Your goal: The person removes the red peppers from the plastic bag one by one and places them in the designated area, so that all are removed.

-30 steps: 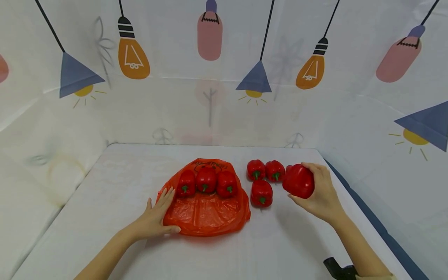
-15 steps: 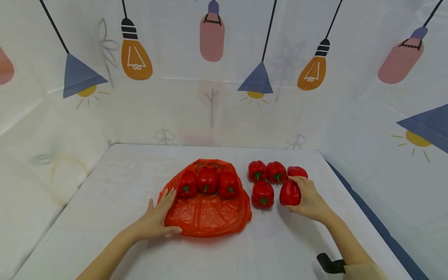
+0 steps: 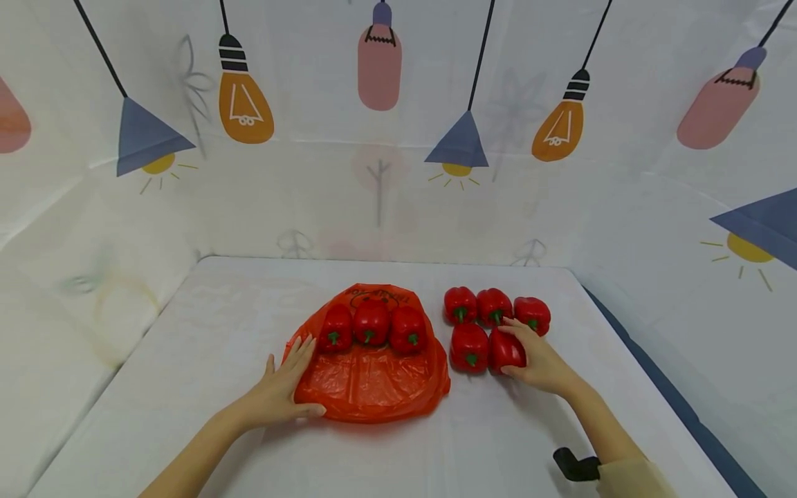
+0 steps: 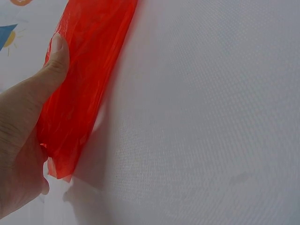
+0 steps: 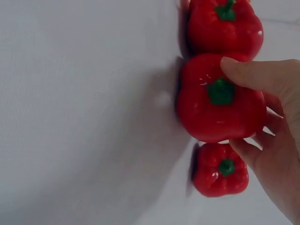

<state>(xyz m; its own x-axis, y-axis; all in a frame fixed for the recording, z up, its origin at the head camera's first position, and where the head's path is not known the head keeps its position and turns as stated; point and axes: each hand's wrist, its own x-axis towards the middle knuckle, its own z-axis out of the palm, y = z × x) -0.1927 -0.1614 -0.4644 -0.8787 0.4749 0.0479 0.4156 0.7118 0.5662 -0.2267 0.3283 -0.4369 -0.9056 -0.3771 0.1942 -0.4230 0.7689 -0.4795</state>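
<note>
Glossy lobed pepper (image 3: 507,351) moved L; bag (image 3: 367,385) crinkly plas.

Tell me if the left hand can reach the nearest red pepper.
Likely yes: the left hand rests against the red bag, its fingertips close to that red pepper, nothing visibly blocking.

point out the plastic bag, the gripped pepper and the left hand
Plastic bag (image 3: 364,387): head view, its bare front part
Gripped pepper (image 5: 218,115): right wrist view, red skin at the stem end
Left hand (image 3: 276,391): head view, back of the hand
</note>
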